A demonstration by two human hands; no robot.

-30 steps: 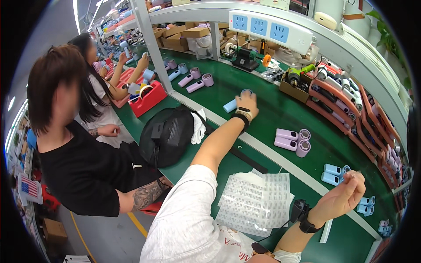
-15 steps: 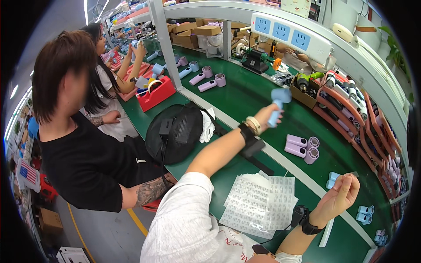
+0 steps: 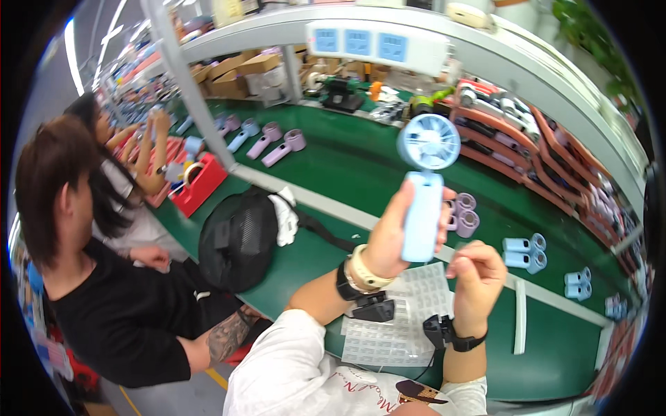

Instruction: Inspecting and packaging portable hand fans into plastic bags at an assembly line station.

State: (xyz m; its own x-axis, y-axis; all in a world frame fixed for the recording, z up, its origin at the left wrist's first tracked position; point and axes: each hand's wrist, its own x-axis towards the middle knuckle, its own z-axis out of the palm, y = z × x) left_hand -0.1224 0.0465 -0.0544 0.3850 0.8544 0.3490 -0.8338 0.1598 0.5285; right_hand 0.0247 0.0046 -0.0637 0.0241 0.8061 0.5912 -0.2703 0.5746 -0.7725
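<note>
A long green workbench (image 3: pixel 326 256) runs from the far left to the near right, with a grey shelf rail (image 3: pixel 485 48) arching over its far side. At the left, a person in a black top (image 3: pixel 118 312) sits beside the bench, and a second person (image 3: pixel 132 173) sits farther along. A black mesh bag (image 3: pixel 239 239) lies on the bench's near-left edge, with a red tray (image 3: pixel 201 184) beyond it. Near the wearer, a clear plastic blister sheet (image 3: pixel 399 319) lies flat on the green surface under the forearms.

The left hand (image 3: pixel 392 239) is raised above the bench and closed around the handle of a light blue handheld fan (image 3: pixel 423 187), held upright with its round head at the top, facing the camera. The right hand (image 3: pixel 475 274) sits just right of the fan's handle, fingers curled narrow with thumb and fingertips pinched together; whether it holds anything small cannot be told. It is close to the handle, apart from it.

Farther off lie pink fans (image 3: pixel 274 142) at the far left, a pair of pink cylindrical parts (image 3: pixel 465 215) just behind the held fan, and light blue parts (image 3: pixel 524 253) to the right. A white strip (image 3: pixel 520 315) lies near right
</note>
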